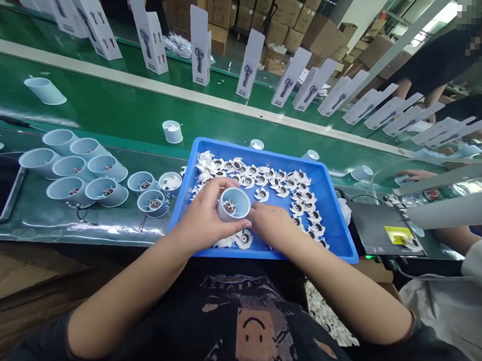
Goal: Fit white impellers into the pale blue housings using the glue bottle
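My left hand (204, 216) is wrapped round a light blue cup (242, 206), its mouth tilted up, with a copper-coloured motor part inside. Right beside the cup is my right hand (269, 221), its fingers bent down and partly hidden, so what they hold cannot be made out. Both hands are over a blue tray (341, 239) with many white fan wheels (261, 194) in it. Left of the tray stand several more blue cups (106, 189) with motor parts inside. One cup (170, 182) at the tray's left edge has a white fan wheel in it.
Behind the tray, more cups (172, 132) stand on a green conveyor (120, 110). White printed boxes (200, 52) line its far side. A black device (381, 227) is at the right. Another person's hand (419, 176) and arm show at the far right.
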Motion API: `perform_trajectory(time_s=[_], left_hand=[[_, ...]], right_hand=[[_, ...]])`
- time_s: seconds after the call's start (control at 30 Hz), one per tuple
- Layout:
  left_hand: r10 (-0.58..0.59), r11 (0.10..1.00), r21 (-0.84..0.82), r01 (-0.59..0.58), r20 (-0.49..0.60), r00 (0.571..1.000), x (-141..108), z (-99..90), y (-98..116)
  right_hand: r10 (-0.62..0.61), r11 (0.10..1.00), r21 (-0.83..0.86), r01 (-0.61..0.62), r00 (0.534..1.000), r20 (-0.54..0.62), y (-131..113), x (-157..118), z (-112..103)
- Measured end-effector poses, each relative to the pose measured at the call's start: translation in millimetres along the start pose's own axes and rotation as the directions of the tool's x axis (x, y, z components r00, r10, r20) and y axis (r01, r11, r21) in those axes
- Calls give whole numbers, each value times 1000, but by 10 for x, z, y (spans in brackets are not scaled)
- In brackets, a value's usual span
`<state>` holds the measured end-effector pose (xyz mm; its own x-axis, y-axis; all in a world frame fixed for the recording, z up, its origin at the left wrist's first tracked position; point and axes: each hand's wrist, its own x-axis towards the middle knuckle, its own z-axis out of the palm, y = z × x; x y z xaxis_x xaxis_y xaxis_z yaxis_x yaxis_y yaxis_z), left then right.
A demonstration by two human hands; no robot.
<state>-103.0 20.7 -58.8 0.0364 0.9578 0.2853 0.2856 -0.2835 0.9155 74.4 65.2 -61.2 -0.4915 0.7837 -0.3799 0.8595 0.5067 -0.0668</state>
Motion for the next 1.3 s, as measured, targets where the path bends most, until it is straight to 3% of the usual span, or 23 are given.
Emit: perform_trajectory(time_s=[0.1,0.2,0.33,0.43,0.57,0.63,0.7,0.77,0.83,0.97,1.03,1.13,1.2,1.3], left_hand=[[84,995,43,-85,26,996,-23,-21,19],[116,988,92,-121,63,991,-112,-55,52],[45,986,155,-60,98,994,-236,-67,81],[31,979,195,-62,160,987,-241,-35,102],[162,929,297,-221,210,964,-195,30,138],[228,890,351,-290,208,951,-193,57,157],[297,839,409,-358,206,932,-212,85,175],[367,781,466,-416,196,909,-241,118,189],[415,742,510,-436,161,895,-269,151,198],[399,757,537,-373,73,914,-292,151,178],[341,781,533,-327,75,937,-286,95,143],[196,820,533,-207,79,977,-269,-23,88],[90,839,531,-119,79,993,-255,-81,80],[37,844,524,-115,157,987,-220,-109,132]], right_hand=[[50,989,142,-39,996,-74,0,21,-30],[59,919,395,13,984,-170,94,-115,-162],[-20,631,757,168,979,-201,215,-354,-257],[-73,411,886,216,976,-204,219,-435,-217],[-64,292,917,272,962,-265,151,-520,-191],[-44,318,891,323,944,-327,98,-593,-220],[-42,493,775,395,901,-432,34,-656,-254],[-94,711,552,436,837,-540,-37,-668,-271],[-160,820,365,441,789,-594,-99,-618,-267],[-169,815,356,457,775,-609,-109,-464,-257],[-172,780,422,463,806,-566,-39,-449,-270],[-277,672,551,494,858,-432,73,-514,-278],[-309,636,568,522,847,-432,96,-552,-246],[-298,721,421,550,795,-529,77,-527,-136]])
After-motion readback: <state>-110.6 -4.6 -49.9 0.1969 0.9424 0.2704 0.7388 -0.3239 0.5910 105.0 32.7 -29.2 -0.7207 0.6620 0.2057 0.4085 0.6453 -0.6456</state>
